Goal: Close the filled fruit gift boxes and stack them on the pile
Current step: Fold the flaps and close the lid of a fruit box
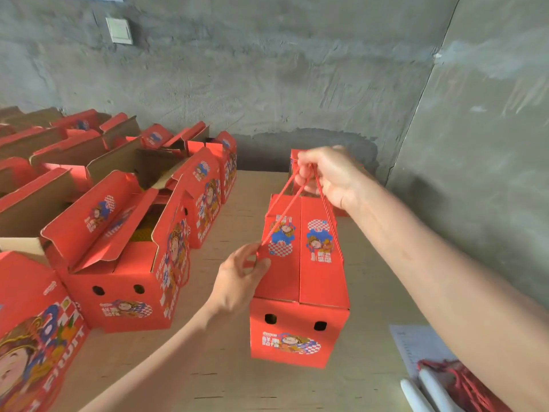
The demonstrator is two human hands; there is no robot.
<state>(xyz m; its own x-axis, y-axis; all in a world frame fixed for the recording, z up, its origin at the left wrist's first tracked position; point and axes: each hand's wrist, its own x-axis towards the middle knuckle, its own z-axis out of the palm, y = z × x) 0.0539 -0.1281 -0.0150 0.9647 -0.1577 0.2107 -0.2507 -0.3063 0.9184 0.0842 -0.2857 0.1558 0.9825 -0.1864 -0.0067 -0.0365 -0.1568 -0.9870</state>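
A closed red fruit gift box (300,292) stands on the plywood table (225,367) in the middle of the view. My right hand (326,176) grips the red rope handles (326,209) above the box's far end. My left hand (240,278) pinches the near end of one rope at the box's left top edge. To the left, an open red gift box (118,263) stands with its flaps up and yellow fruit showing inside. Another red box (294,157) is partly hidden behind my right hand.
Several more red boxes (205,191), open or half open, crowd the left side of the table back to the grey concrete wall (267,69). A sheet of paper (416,346) and a bundle of red ropes (454,379) lie at the lower right.
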